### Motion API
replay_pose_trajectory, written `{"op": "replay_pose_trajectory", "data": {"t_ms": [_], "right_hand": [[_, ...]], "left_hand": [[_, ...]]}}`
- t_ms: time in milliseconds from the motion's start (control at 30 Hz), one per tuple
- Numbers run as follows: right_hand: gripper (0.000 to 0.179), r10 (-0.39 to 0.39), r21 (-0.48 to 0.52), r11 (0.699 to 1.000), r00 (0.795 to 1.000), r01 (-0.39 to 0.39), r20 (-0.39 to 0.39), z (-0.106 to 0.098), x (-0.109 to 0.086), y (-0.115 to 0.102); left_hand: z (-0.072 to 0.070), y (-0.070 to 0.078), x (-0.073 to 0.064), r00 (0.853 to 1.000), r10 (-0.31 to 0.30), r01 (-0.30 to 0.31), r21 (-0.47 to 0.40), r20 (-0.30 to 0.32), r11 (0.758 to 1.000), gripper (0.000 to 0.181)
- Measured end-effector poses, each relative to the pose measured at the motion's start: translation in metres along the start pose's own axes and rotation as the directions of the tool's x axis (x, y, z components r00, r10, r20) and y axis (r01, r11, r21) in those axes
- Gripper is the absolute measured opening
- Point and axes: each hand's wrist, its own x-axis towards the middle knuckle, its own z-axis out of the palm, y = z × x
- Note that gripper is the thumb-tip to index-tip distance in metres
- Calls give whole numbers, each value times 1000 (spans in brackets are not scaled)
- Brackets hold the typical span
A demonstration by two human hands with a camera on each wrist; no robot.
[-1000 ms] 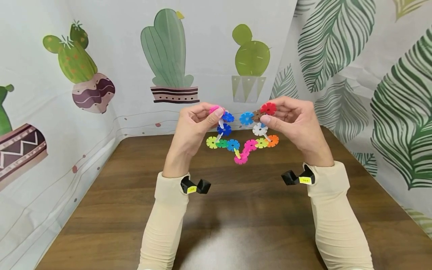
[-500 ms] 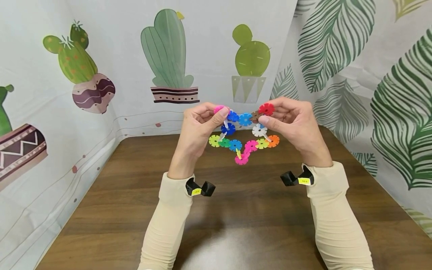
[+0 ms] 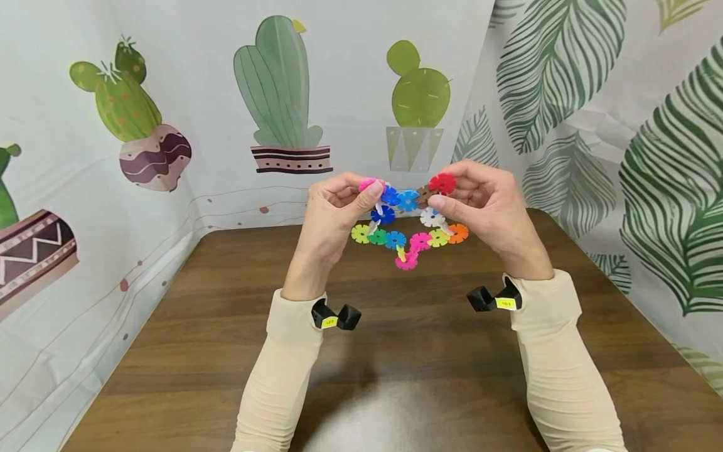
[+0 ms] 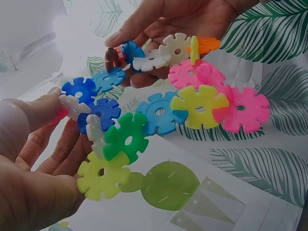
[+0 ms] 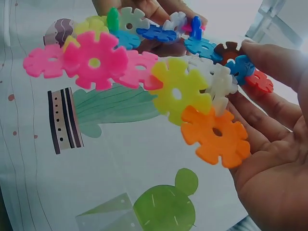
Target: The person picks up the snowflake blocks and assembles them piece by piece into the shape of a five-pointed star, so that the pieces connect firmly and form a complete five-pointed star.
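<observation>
A star-like ring of interlocking notched plastic discs is held up above the table between both hands. My left hand point(image 3: 332, 216) pinches its upper left corner, at a pink disc point(image 3: 369, 186) beside a dark blue disc point(image 3: 390, 195). At the upper right, my right hand point(image 3: 487, 210) pinches the corner with a brown disc point(image 3: 423, 196) and a red disc point(image 3: 442, 183). Between the hands a light blue disc point(image 3: 408, 201) meets the dark blue one edge to edge. Below hang a yellow-green disc point(image 4: 103, 176), a green disc point(image 4: 128, 138), an orange disc point(image 5: 215, 137) and a pink bottom disc point(image 3: 406, 260).
A brown wooden table point(image 3: 418, 376) spreads beneath the forearms. Behind it hangs a white cloth point(image 3: 350, 81) printed with cacti, and a leaf-printed cloth point(image 3: 587, 188) covers the right side. A black wrist camera point(image 3: 336, 315) sits on the left cuff, another on the right.
My left hand has moved right and my right hand slightly left. The gap between the dark blue and light blue discs at the top has closed.
</observation>
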Motion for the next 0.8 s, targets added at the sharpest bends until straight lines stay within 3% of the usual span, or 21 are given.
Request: {"op": "replay_pose_trajectory", "data": {"t_ms": [200,267,533,667,800], "right_hand": [[28,-16,-66,998,994,22,104,5,1,-2],[31,-20,-111,993,992,34,124,6,1,-2],[39,-70,-170,981,985,97,155,12,2,2],[43,-101,-223,965,982,135,160,13,1,3],[42,-91,-224,967,985,123,149,14,0,1]], "left_hand": [[-2,-3,0,1000,20,-20,-18,-6,1000,3],[-2,-4,0,1000,26,-27,-28,-10,999,12],[0,-4,0,999,26,-28,-58,-23,998,2],[2,-3,0,999,16,-18,-66,-30,998,19],[2,-2,1,999,11,-13,-62,-31,998,31]]}}
